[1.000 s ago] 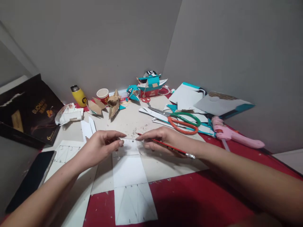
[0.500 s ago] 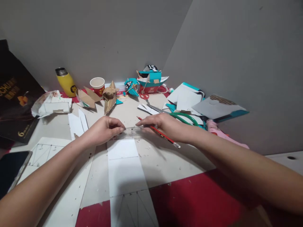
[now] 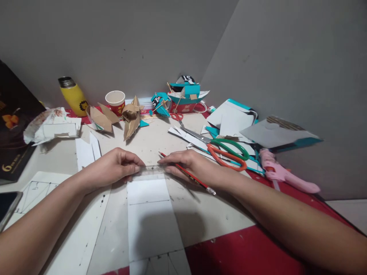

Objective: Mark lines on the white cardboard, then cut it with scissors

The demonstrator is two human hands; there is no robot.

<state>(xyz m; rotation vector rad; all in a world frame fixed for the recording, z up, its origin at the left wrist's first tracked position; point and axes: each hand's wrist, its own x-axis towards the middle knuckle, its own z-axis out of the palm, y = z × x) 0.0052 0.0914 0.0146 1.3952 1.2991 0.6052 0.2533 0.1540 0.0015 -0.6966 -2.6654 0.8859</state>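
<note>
My left hand (image 3: 114, 168) pinches the left end of a clear ruler (image 3: 150, 169) lying across the far end of a long white card strip (image 3: 149, 206). My right hand (image 3: 186, 164) presses the ruler's right end with its fingertips and also holds a red pencil (image 3: 195, 178), whose tip points left and away from me. Pencil lines cross the strip. Both hands' fingers are closed.
Green and orange scissors (image 3: 226, 152) and a pink glue gun (image 3: 282, 173) lie to the right. At the back stand a yellow flask (image 3: 71, 95), a paper cup (image 3: 115, 101), cardboard models (image 3: 130, 118) and teal card scraps (image 3: 185, 93). A phone (image 3: 7, 206) lies at the left edge.
The view has shifted and tilted; both hands stay at the ruler's ends on the strip's far end, and the ruler sits a little further along the strip than a second ago.
</note>
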